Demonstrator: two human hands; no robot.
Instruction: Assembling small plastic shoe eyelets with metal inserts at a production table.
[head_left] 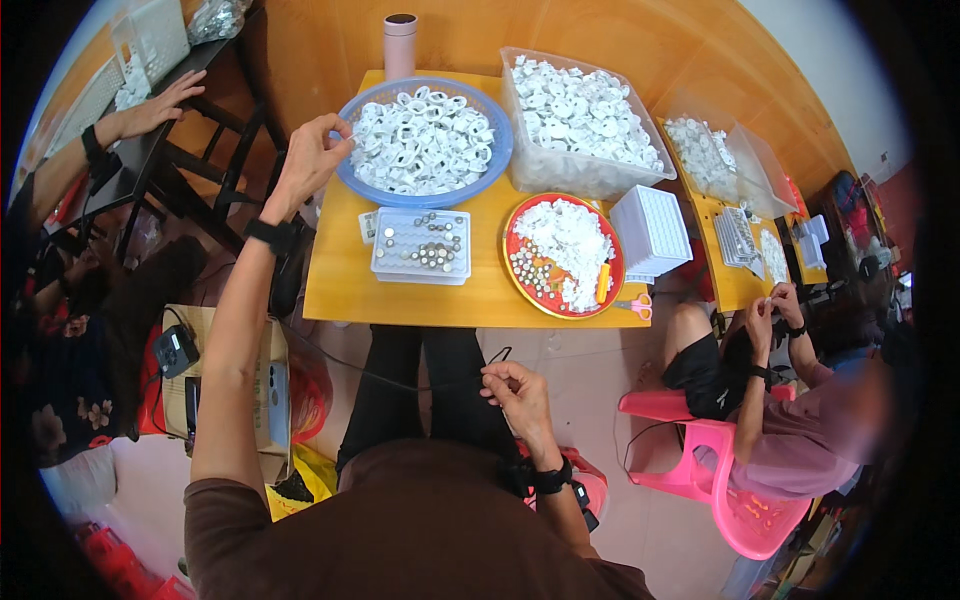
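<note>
Risk: the white ring point(352, 137) pinched between the left hand point(308, 160) fingertips could slip and drop off the tabletop point(340, 290) left edge, since the grip sits right at the blue basin point(497, 150) rim.
Position: ring at the basin's left rim, far-left corner of the tabletop.
Right hand point(518, 392): fingers closed on a thin black cord point(495, 356), over the lap, short of the near edge.

Pink bottle point(400, 42), red tray point(520, 275), scissors point(634, 305), pink plastic chair point(735, 480)
</note>
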